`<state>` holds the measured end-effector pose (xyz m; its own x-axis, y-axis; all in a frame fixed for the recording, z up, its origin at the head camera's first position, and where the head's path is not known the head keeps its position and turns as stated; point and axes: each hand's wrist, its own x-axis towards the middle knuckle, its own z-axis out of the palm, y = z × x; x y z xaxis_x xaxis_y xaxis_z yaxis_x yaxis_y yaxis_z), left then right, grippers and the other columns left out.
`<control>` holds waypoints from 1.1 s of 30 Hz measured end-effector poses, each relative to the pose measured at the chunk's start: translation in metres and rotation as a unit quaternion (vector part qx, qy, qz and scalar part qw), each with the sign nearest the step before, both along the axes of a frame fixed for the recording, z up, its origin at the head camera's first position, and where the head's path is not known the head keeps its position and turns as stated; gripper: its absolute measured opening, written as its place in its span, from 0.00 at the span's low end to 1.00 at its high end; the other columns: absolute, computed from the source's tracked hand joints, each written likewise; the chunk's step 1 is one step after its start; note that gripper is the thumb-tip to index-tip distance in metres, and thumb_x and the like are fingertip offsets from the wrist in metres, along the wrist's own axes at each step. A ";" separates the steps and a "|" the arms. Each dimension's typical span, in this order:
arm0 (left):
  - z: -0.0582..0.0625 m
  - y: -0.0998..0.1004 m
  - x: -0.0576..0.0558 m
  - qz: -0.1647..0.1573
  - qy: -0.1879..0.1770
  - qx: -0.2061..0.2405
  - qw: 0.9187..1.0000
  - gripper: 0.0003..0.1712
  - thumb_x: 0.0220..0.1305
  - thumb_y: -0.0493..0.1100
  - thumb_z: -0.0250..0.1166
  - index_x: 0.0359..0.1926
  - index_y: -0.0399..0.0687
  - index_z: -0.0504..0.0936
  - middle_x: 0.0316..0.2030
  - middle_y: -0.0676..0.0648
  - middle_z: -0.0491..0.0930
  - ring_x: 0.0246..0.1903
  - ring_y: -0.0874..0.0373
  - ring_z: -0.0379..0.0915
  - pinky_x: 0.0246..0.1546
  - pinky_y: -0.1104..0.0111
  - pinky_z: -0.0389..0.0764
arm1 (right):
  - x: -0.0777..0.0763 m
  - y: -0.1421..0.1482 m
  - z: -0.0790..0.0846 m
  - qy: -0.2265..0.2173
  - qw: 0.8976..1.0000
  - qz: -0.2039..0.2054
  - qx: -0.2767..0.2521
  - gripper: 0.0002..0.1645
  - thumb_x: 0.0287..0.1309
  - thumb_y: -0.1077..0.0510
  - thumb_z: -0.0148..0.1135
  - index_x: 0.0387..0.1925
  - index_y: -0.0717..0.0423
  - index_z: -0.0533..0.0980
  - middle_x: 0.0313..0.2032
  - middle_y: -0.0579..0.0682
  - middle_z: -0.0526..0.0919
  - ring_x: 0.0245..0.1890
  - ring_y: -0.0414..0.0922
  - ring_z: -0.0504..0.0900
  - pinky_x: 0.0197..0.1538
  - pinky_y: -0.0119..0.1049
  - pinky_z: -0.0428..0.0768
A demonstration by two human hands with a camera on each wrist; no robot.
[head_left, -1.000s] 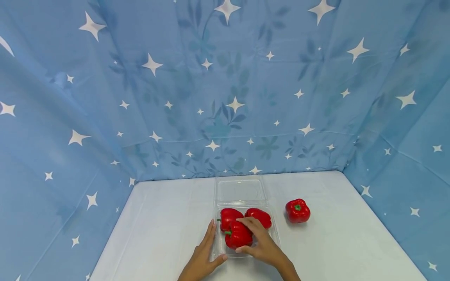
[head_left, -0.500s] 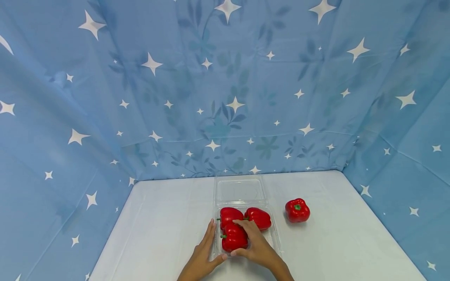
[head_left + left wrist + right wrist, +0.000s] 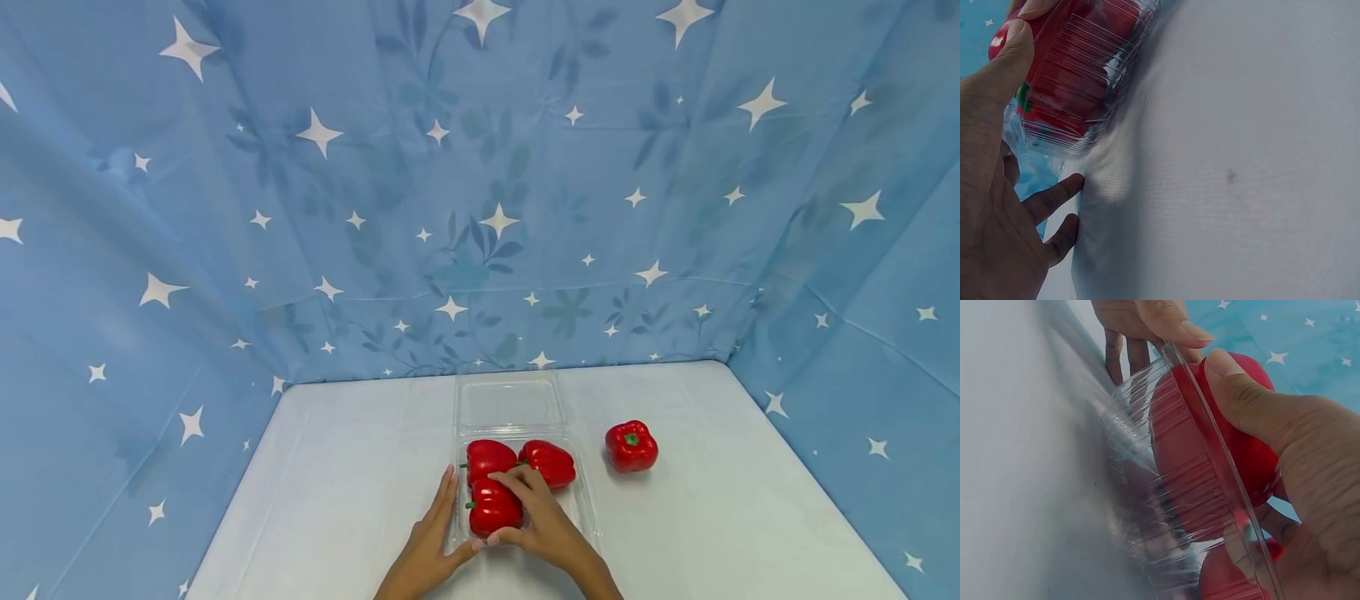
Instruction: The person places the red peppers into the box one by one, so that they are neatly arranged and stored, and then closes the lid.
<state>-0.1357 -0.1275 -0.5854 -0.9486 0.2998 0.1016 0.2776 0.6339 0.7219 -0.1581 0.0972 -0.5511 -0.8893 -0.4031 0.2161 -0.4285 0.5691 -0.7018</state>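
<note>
Head view: right hand (image 3: 546, 525), fingers curled round pepper (image 3: 493, 508), shifted it toward nine o'clock, seemingly seated in box (image 3: 578, 498); left hand's (image 3: 426, 546) fingers straight.

No readable text, labels, brands, numbers or signs.

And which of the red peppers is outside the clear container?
The pepper standing on the white table, right of the clear container, its green stem facing the camera; the other three peppers lie inside the container.
</note>
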 end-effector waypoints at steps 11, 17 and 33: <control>-0.002 0.001 0.000 -0.003 0.011 0.001 1.000 0.56 0.61 0.64 0.63 0.78 0.53 0.41 0.78 0.46 0.40 0.72 0.38 0.51 0.56 0.36 0.72 | 0.002 0.001 -0.003 -0.005 1.000 -0.005 0.021 0.45 0.45 0.32 0.70 0.66 0.38 0.70 0.52 0.43 0.74 0.55 0.46 0.74 0.55 0.51 0.82; -0.002 0.001 0.001 0.006 0.006 0.003 1.000 0.56 0.60 0.65 0.63 0.78 0.56 0.41 0.79 0.48 0.40 0.71 0.36 0.53 0.54 0.33 0.71 | 0.001 0.003 -0.004 0.026 0.999 0.001 -0.019 0.32 0.53 0.39 0.68 0.61 0.36 0.74 0.52 0.40 0.75 0.54 0.44 0.76 0.54 0.49 0.83; -0.004 0.000 0.000 0.013 -0.012 0.004 1.000 0.56 0.60 0.68 0.61 0.78 0.57 0.42 0.79 0.52 0.40 0.73 0.38 0.52 0.54 0.29 0.67 | 0.003 -0.004 -0.004 0.048 0.997 -0.016 0.053 0.33 0.51 0.35 0.68 0.59 0.38 0.77 0.49 0.41 0.76 0.50 0.43 0.77 0.52 0.46 0.84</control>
<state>-0.1355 -0.1276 -0.5896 -0.9583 0.2739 0.0811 0.2436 0.6355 0.7327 -0.1548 0.0932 -0.5547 -0.8793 -0.3998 0.2590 -0.4714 0.6526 -0.5932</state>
